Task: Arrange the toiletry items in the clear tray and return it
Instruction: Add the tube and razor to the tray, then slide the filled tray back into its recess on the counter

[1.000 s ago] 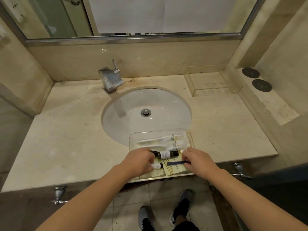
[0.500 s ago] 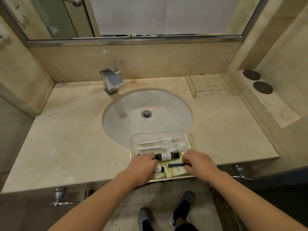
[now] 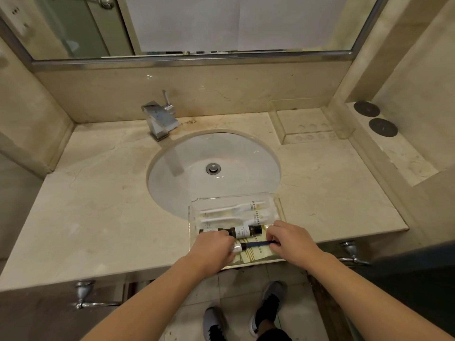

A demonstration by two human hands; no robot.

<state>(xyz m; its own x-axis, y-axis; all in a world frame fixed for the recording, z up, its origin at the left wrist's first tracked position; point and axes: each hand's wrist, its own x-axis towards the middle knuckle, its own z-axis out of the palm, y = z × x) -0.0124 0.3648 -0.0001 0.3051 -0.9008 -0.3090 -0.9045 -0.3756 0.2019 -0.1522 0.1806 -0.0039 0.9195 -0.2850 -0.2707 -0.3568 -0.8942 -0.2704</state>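
Observation:
A clear tray [image 3: 275, 196] rests at the counter's front edge, partly over the sink. Two white wrapped toothbrush packs [image 3: 234, 212] lie along its far side. A dark bottle with a white label [image 3: 242, 231] lies across the middle, and pale yellow sachets [image 3: 253, 254] lie at the front. My left hand [image 3: 213, 248] is closed over a small dark bottle [image 3: 240, 247] at the tray's left. My right hand [image 3: 290, 239] pinches a thin dark blue stick [image 3: 258, 243] at the tray's right. The hands hide the tray's near corners.
A white oval sink [image 3: 214, 168] with a chrome faucet [image 3: 160, 121] lies behind the tray. An empty clear holder [image 3: 310, 137] stands at the counter's back right. Two dark round discs [image 3: 382, 127] sit on the right ledge. Chrome hooks hang under the counter edge.
My left hand has slid slightly toward me and left, down onto the small bottle. The right hand keeps its pinch on the blue stick. The tray stays put.

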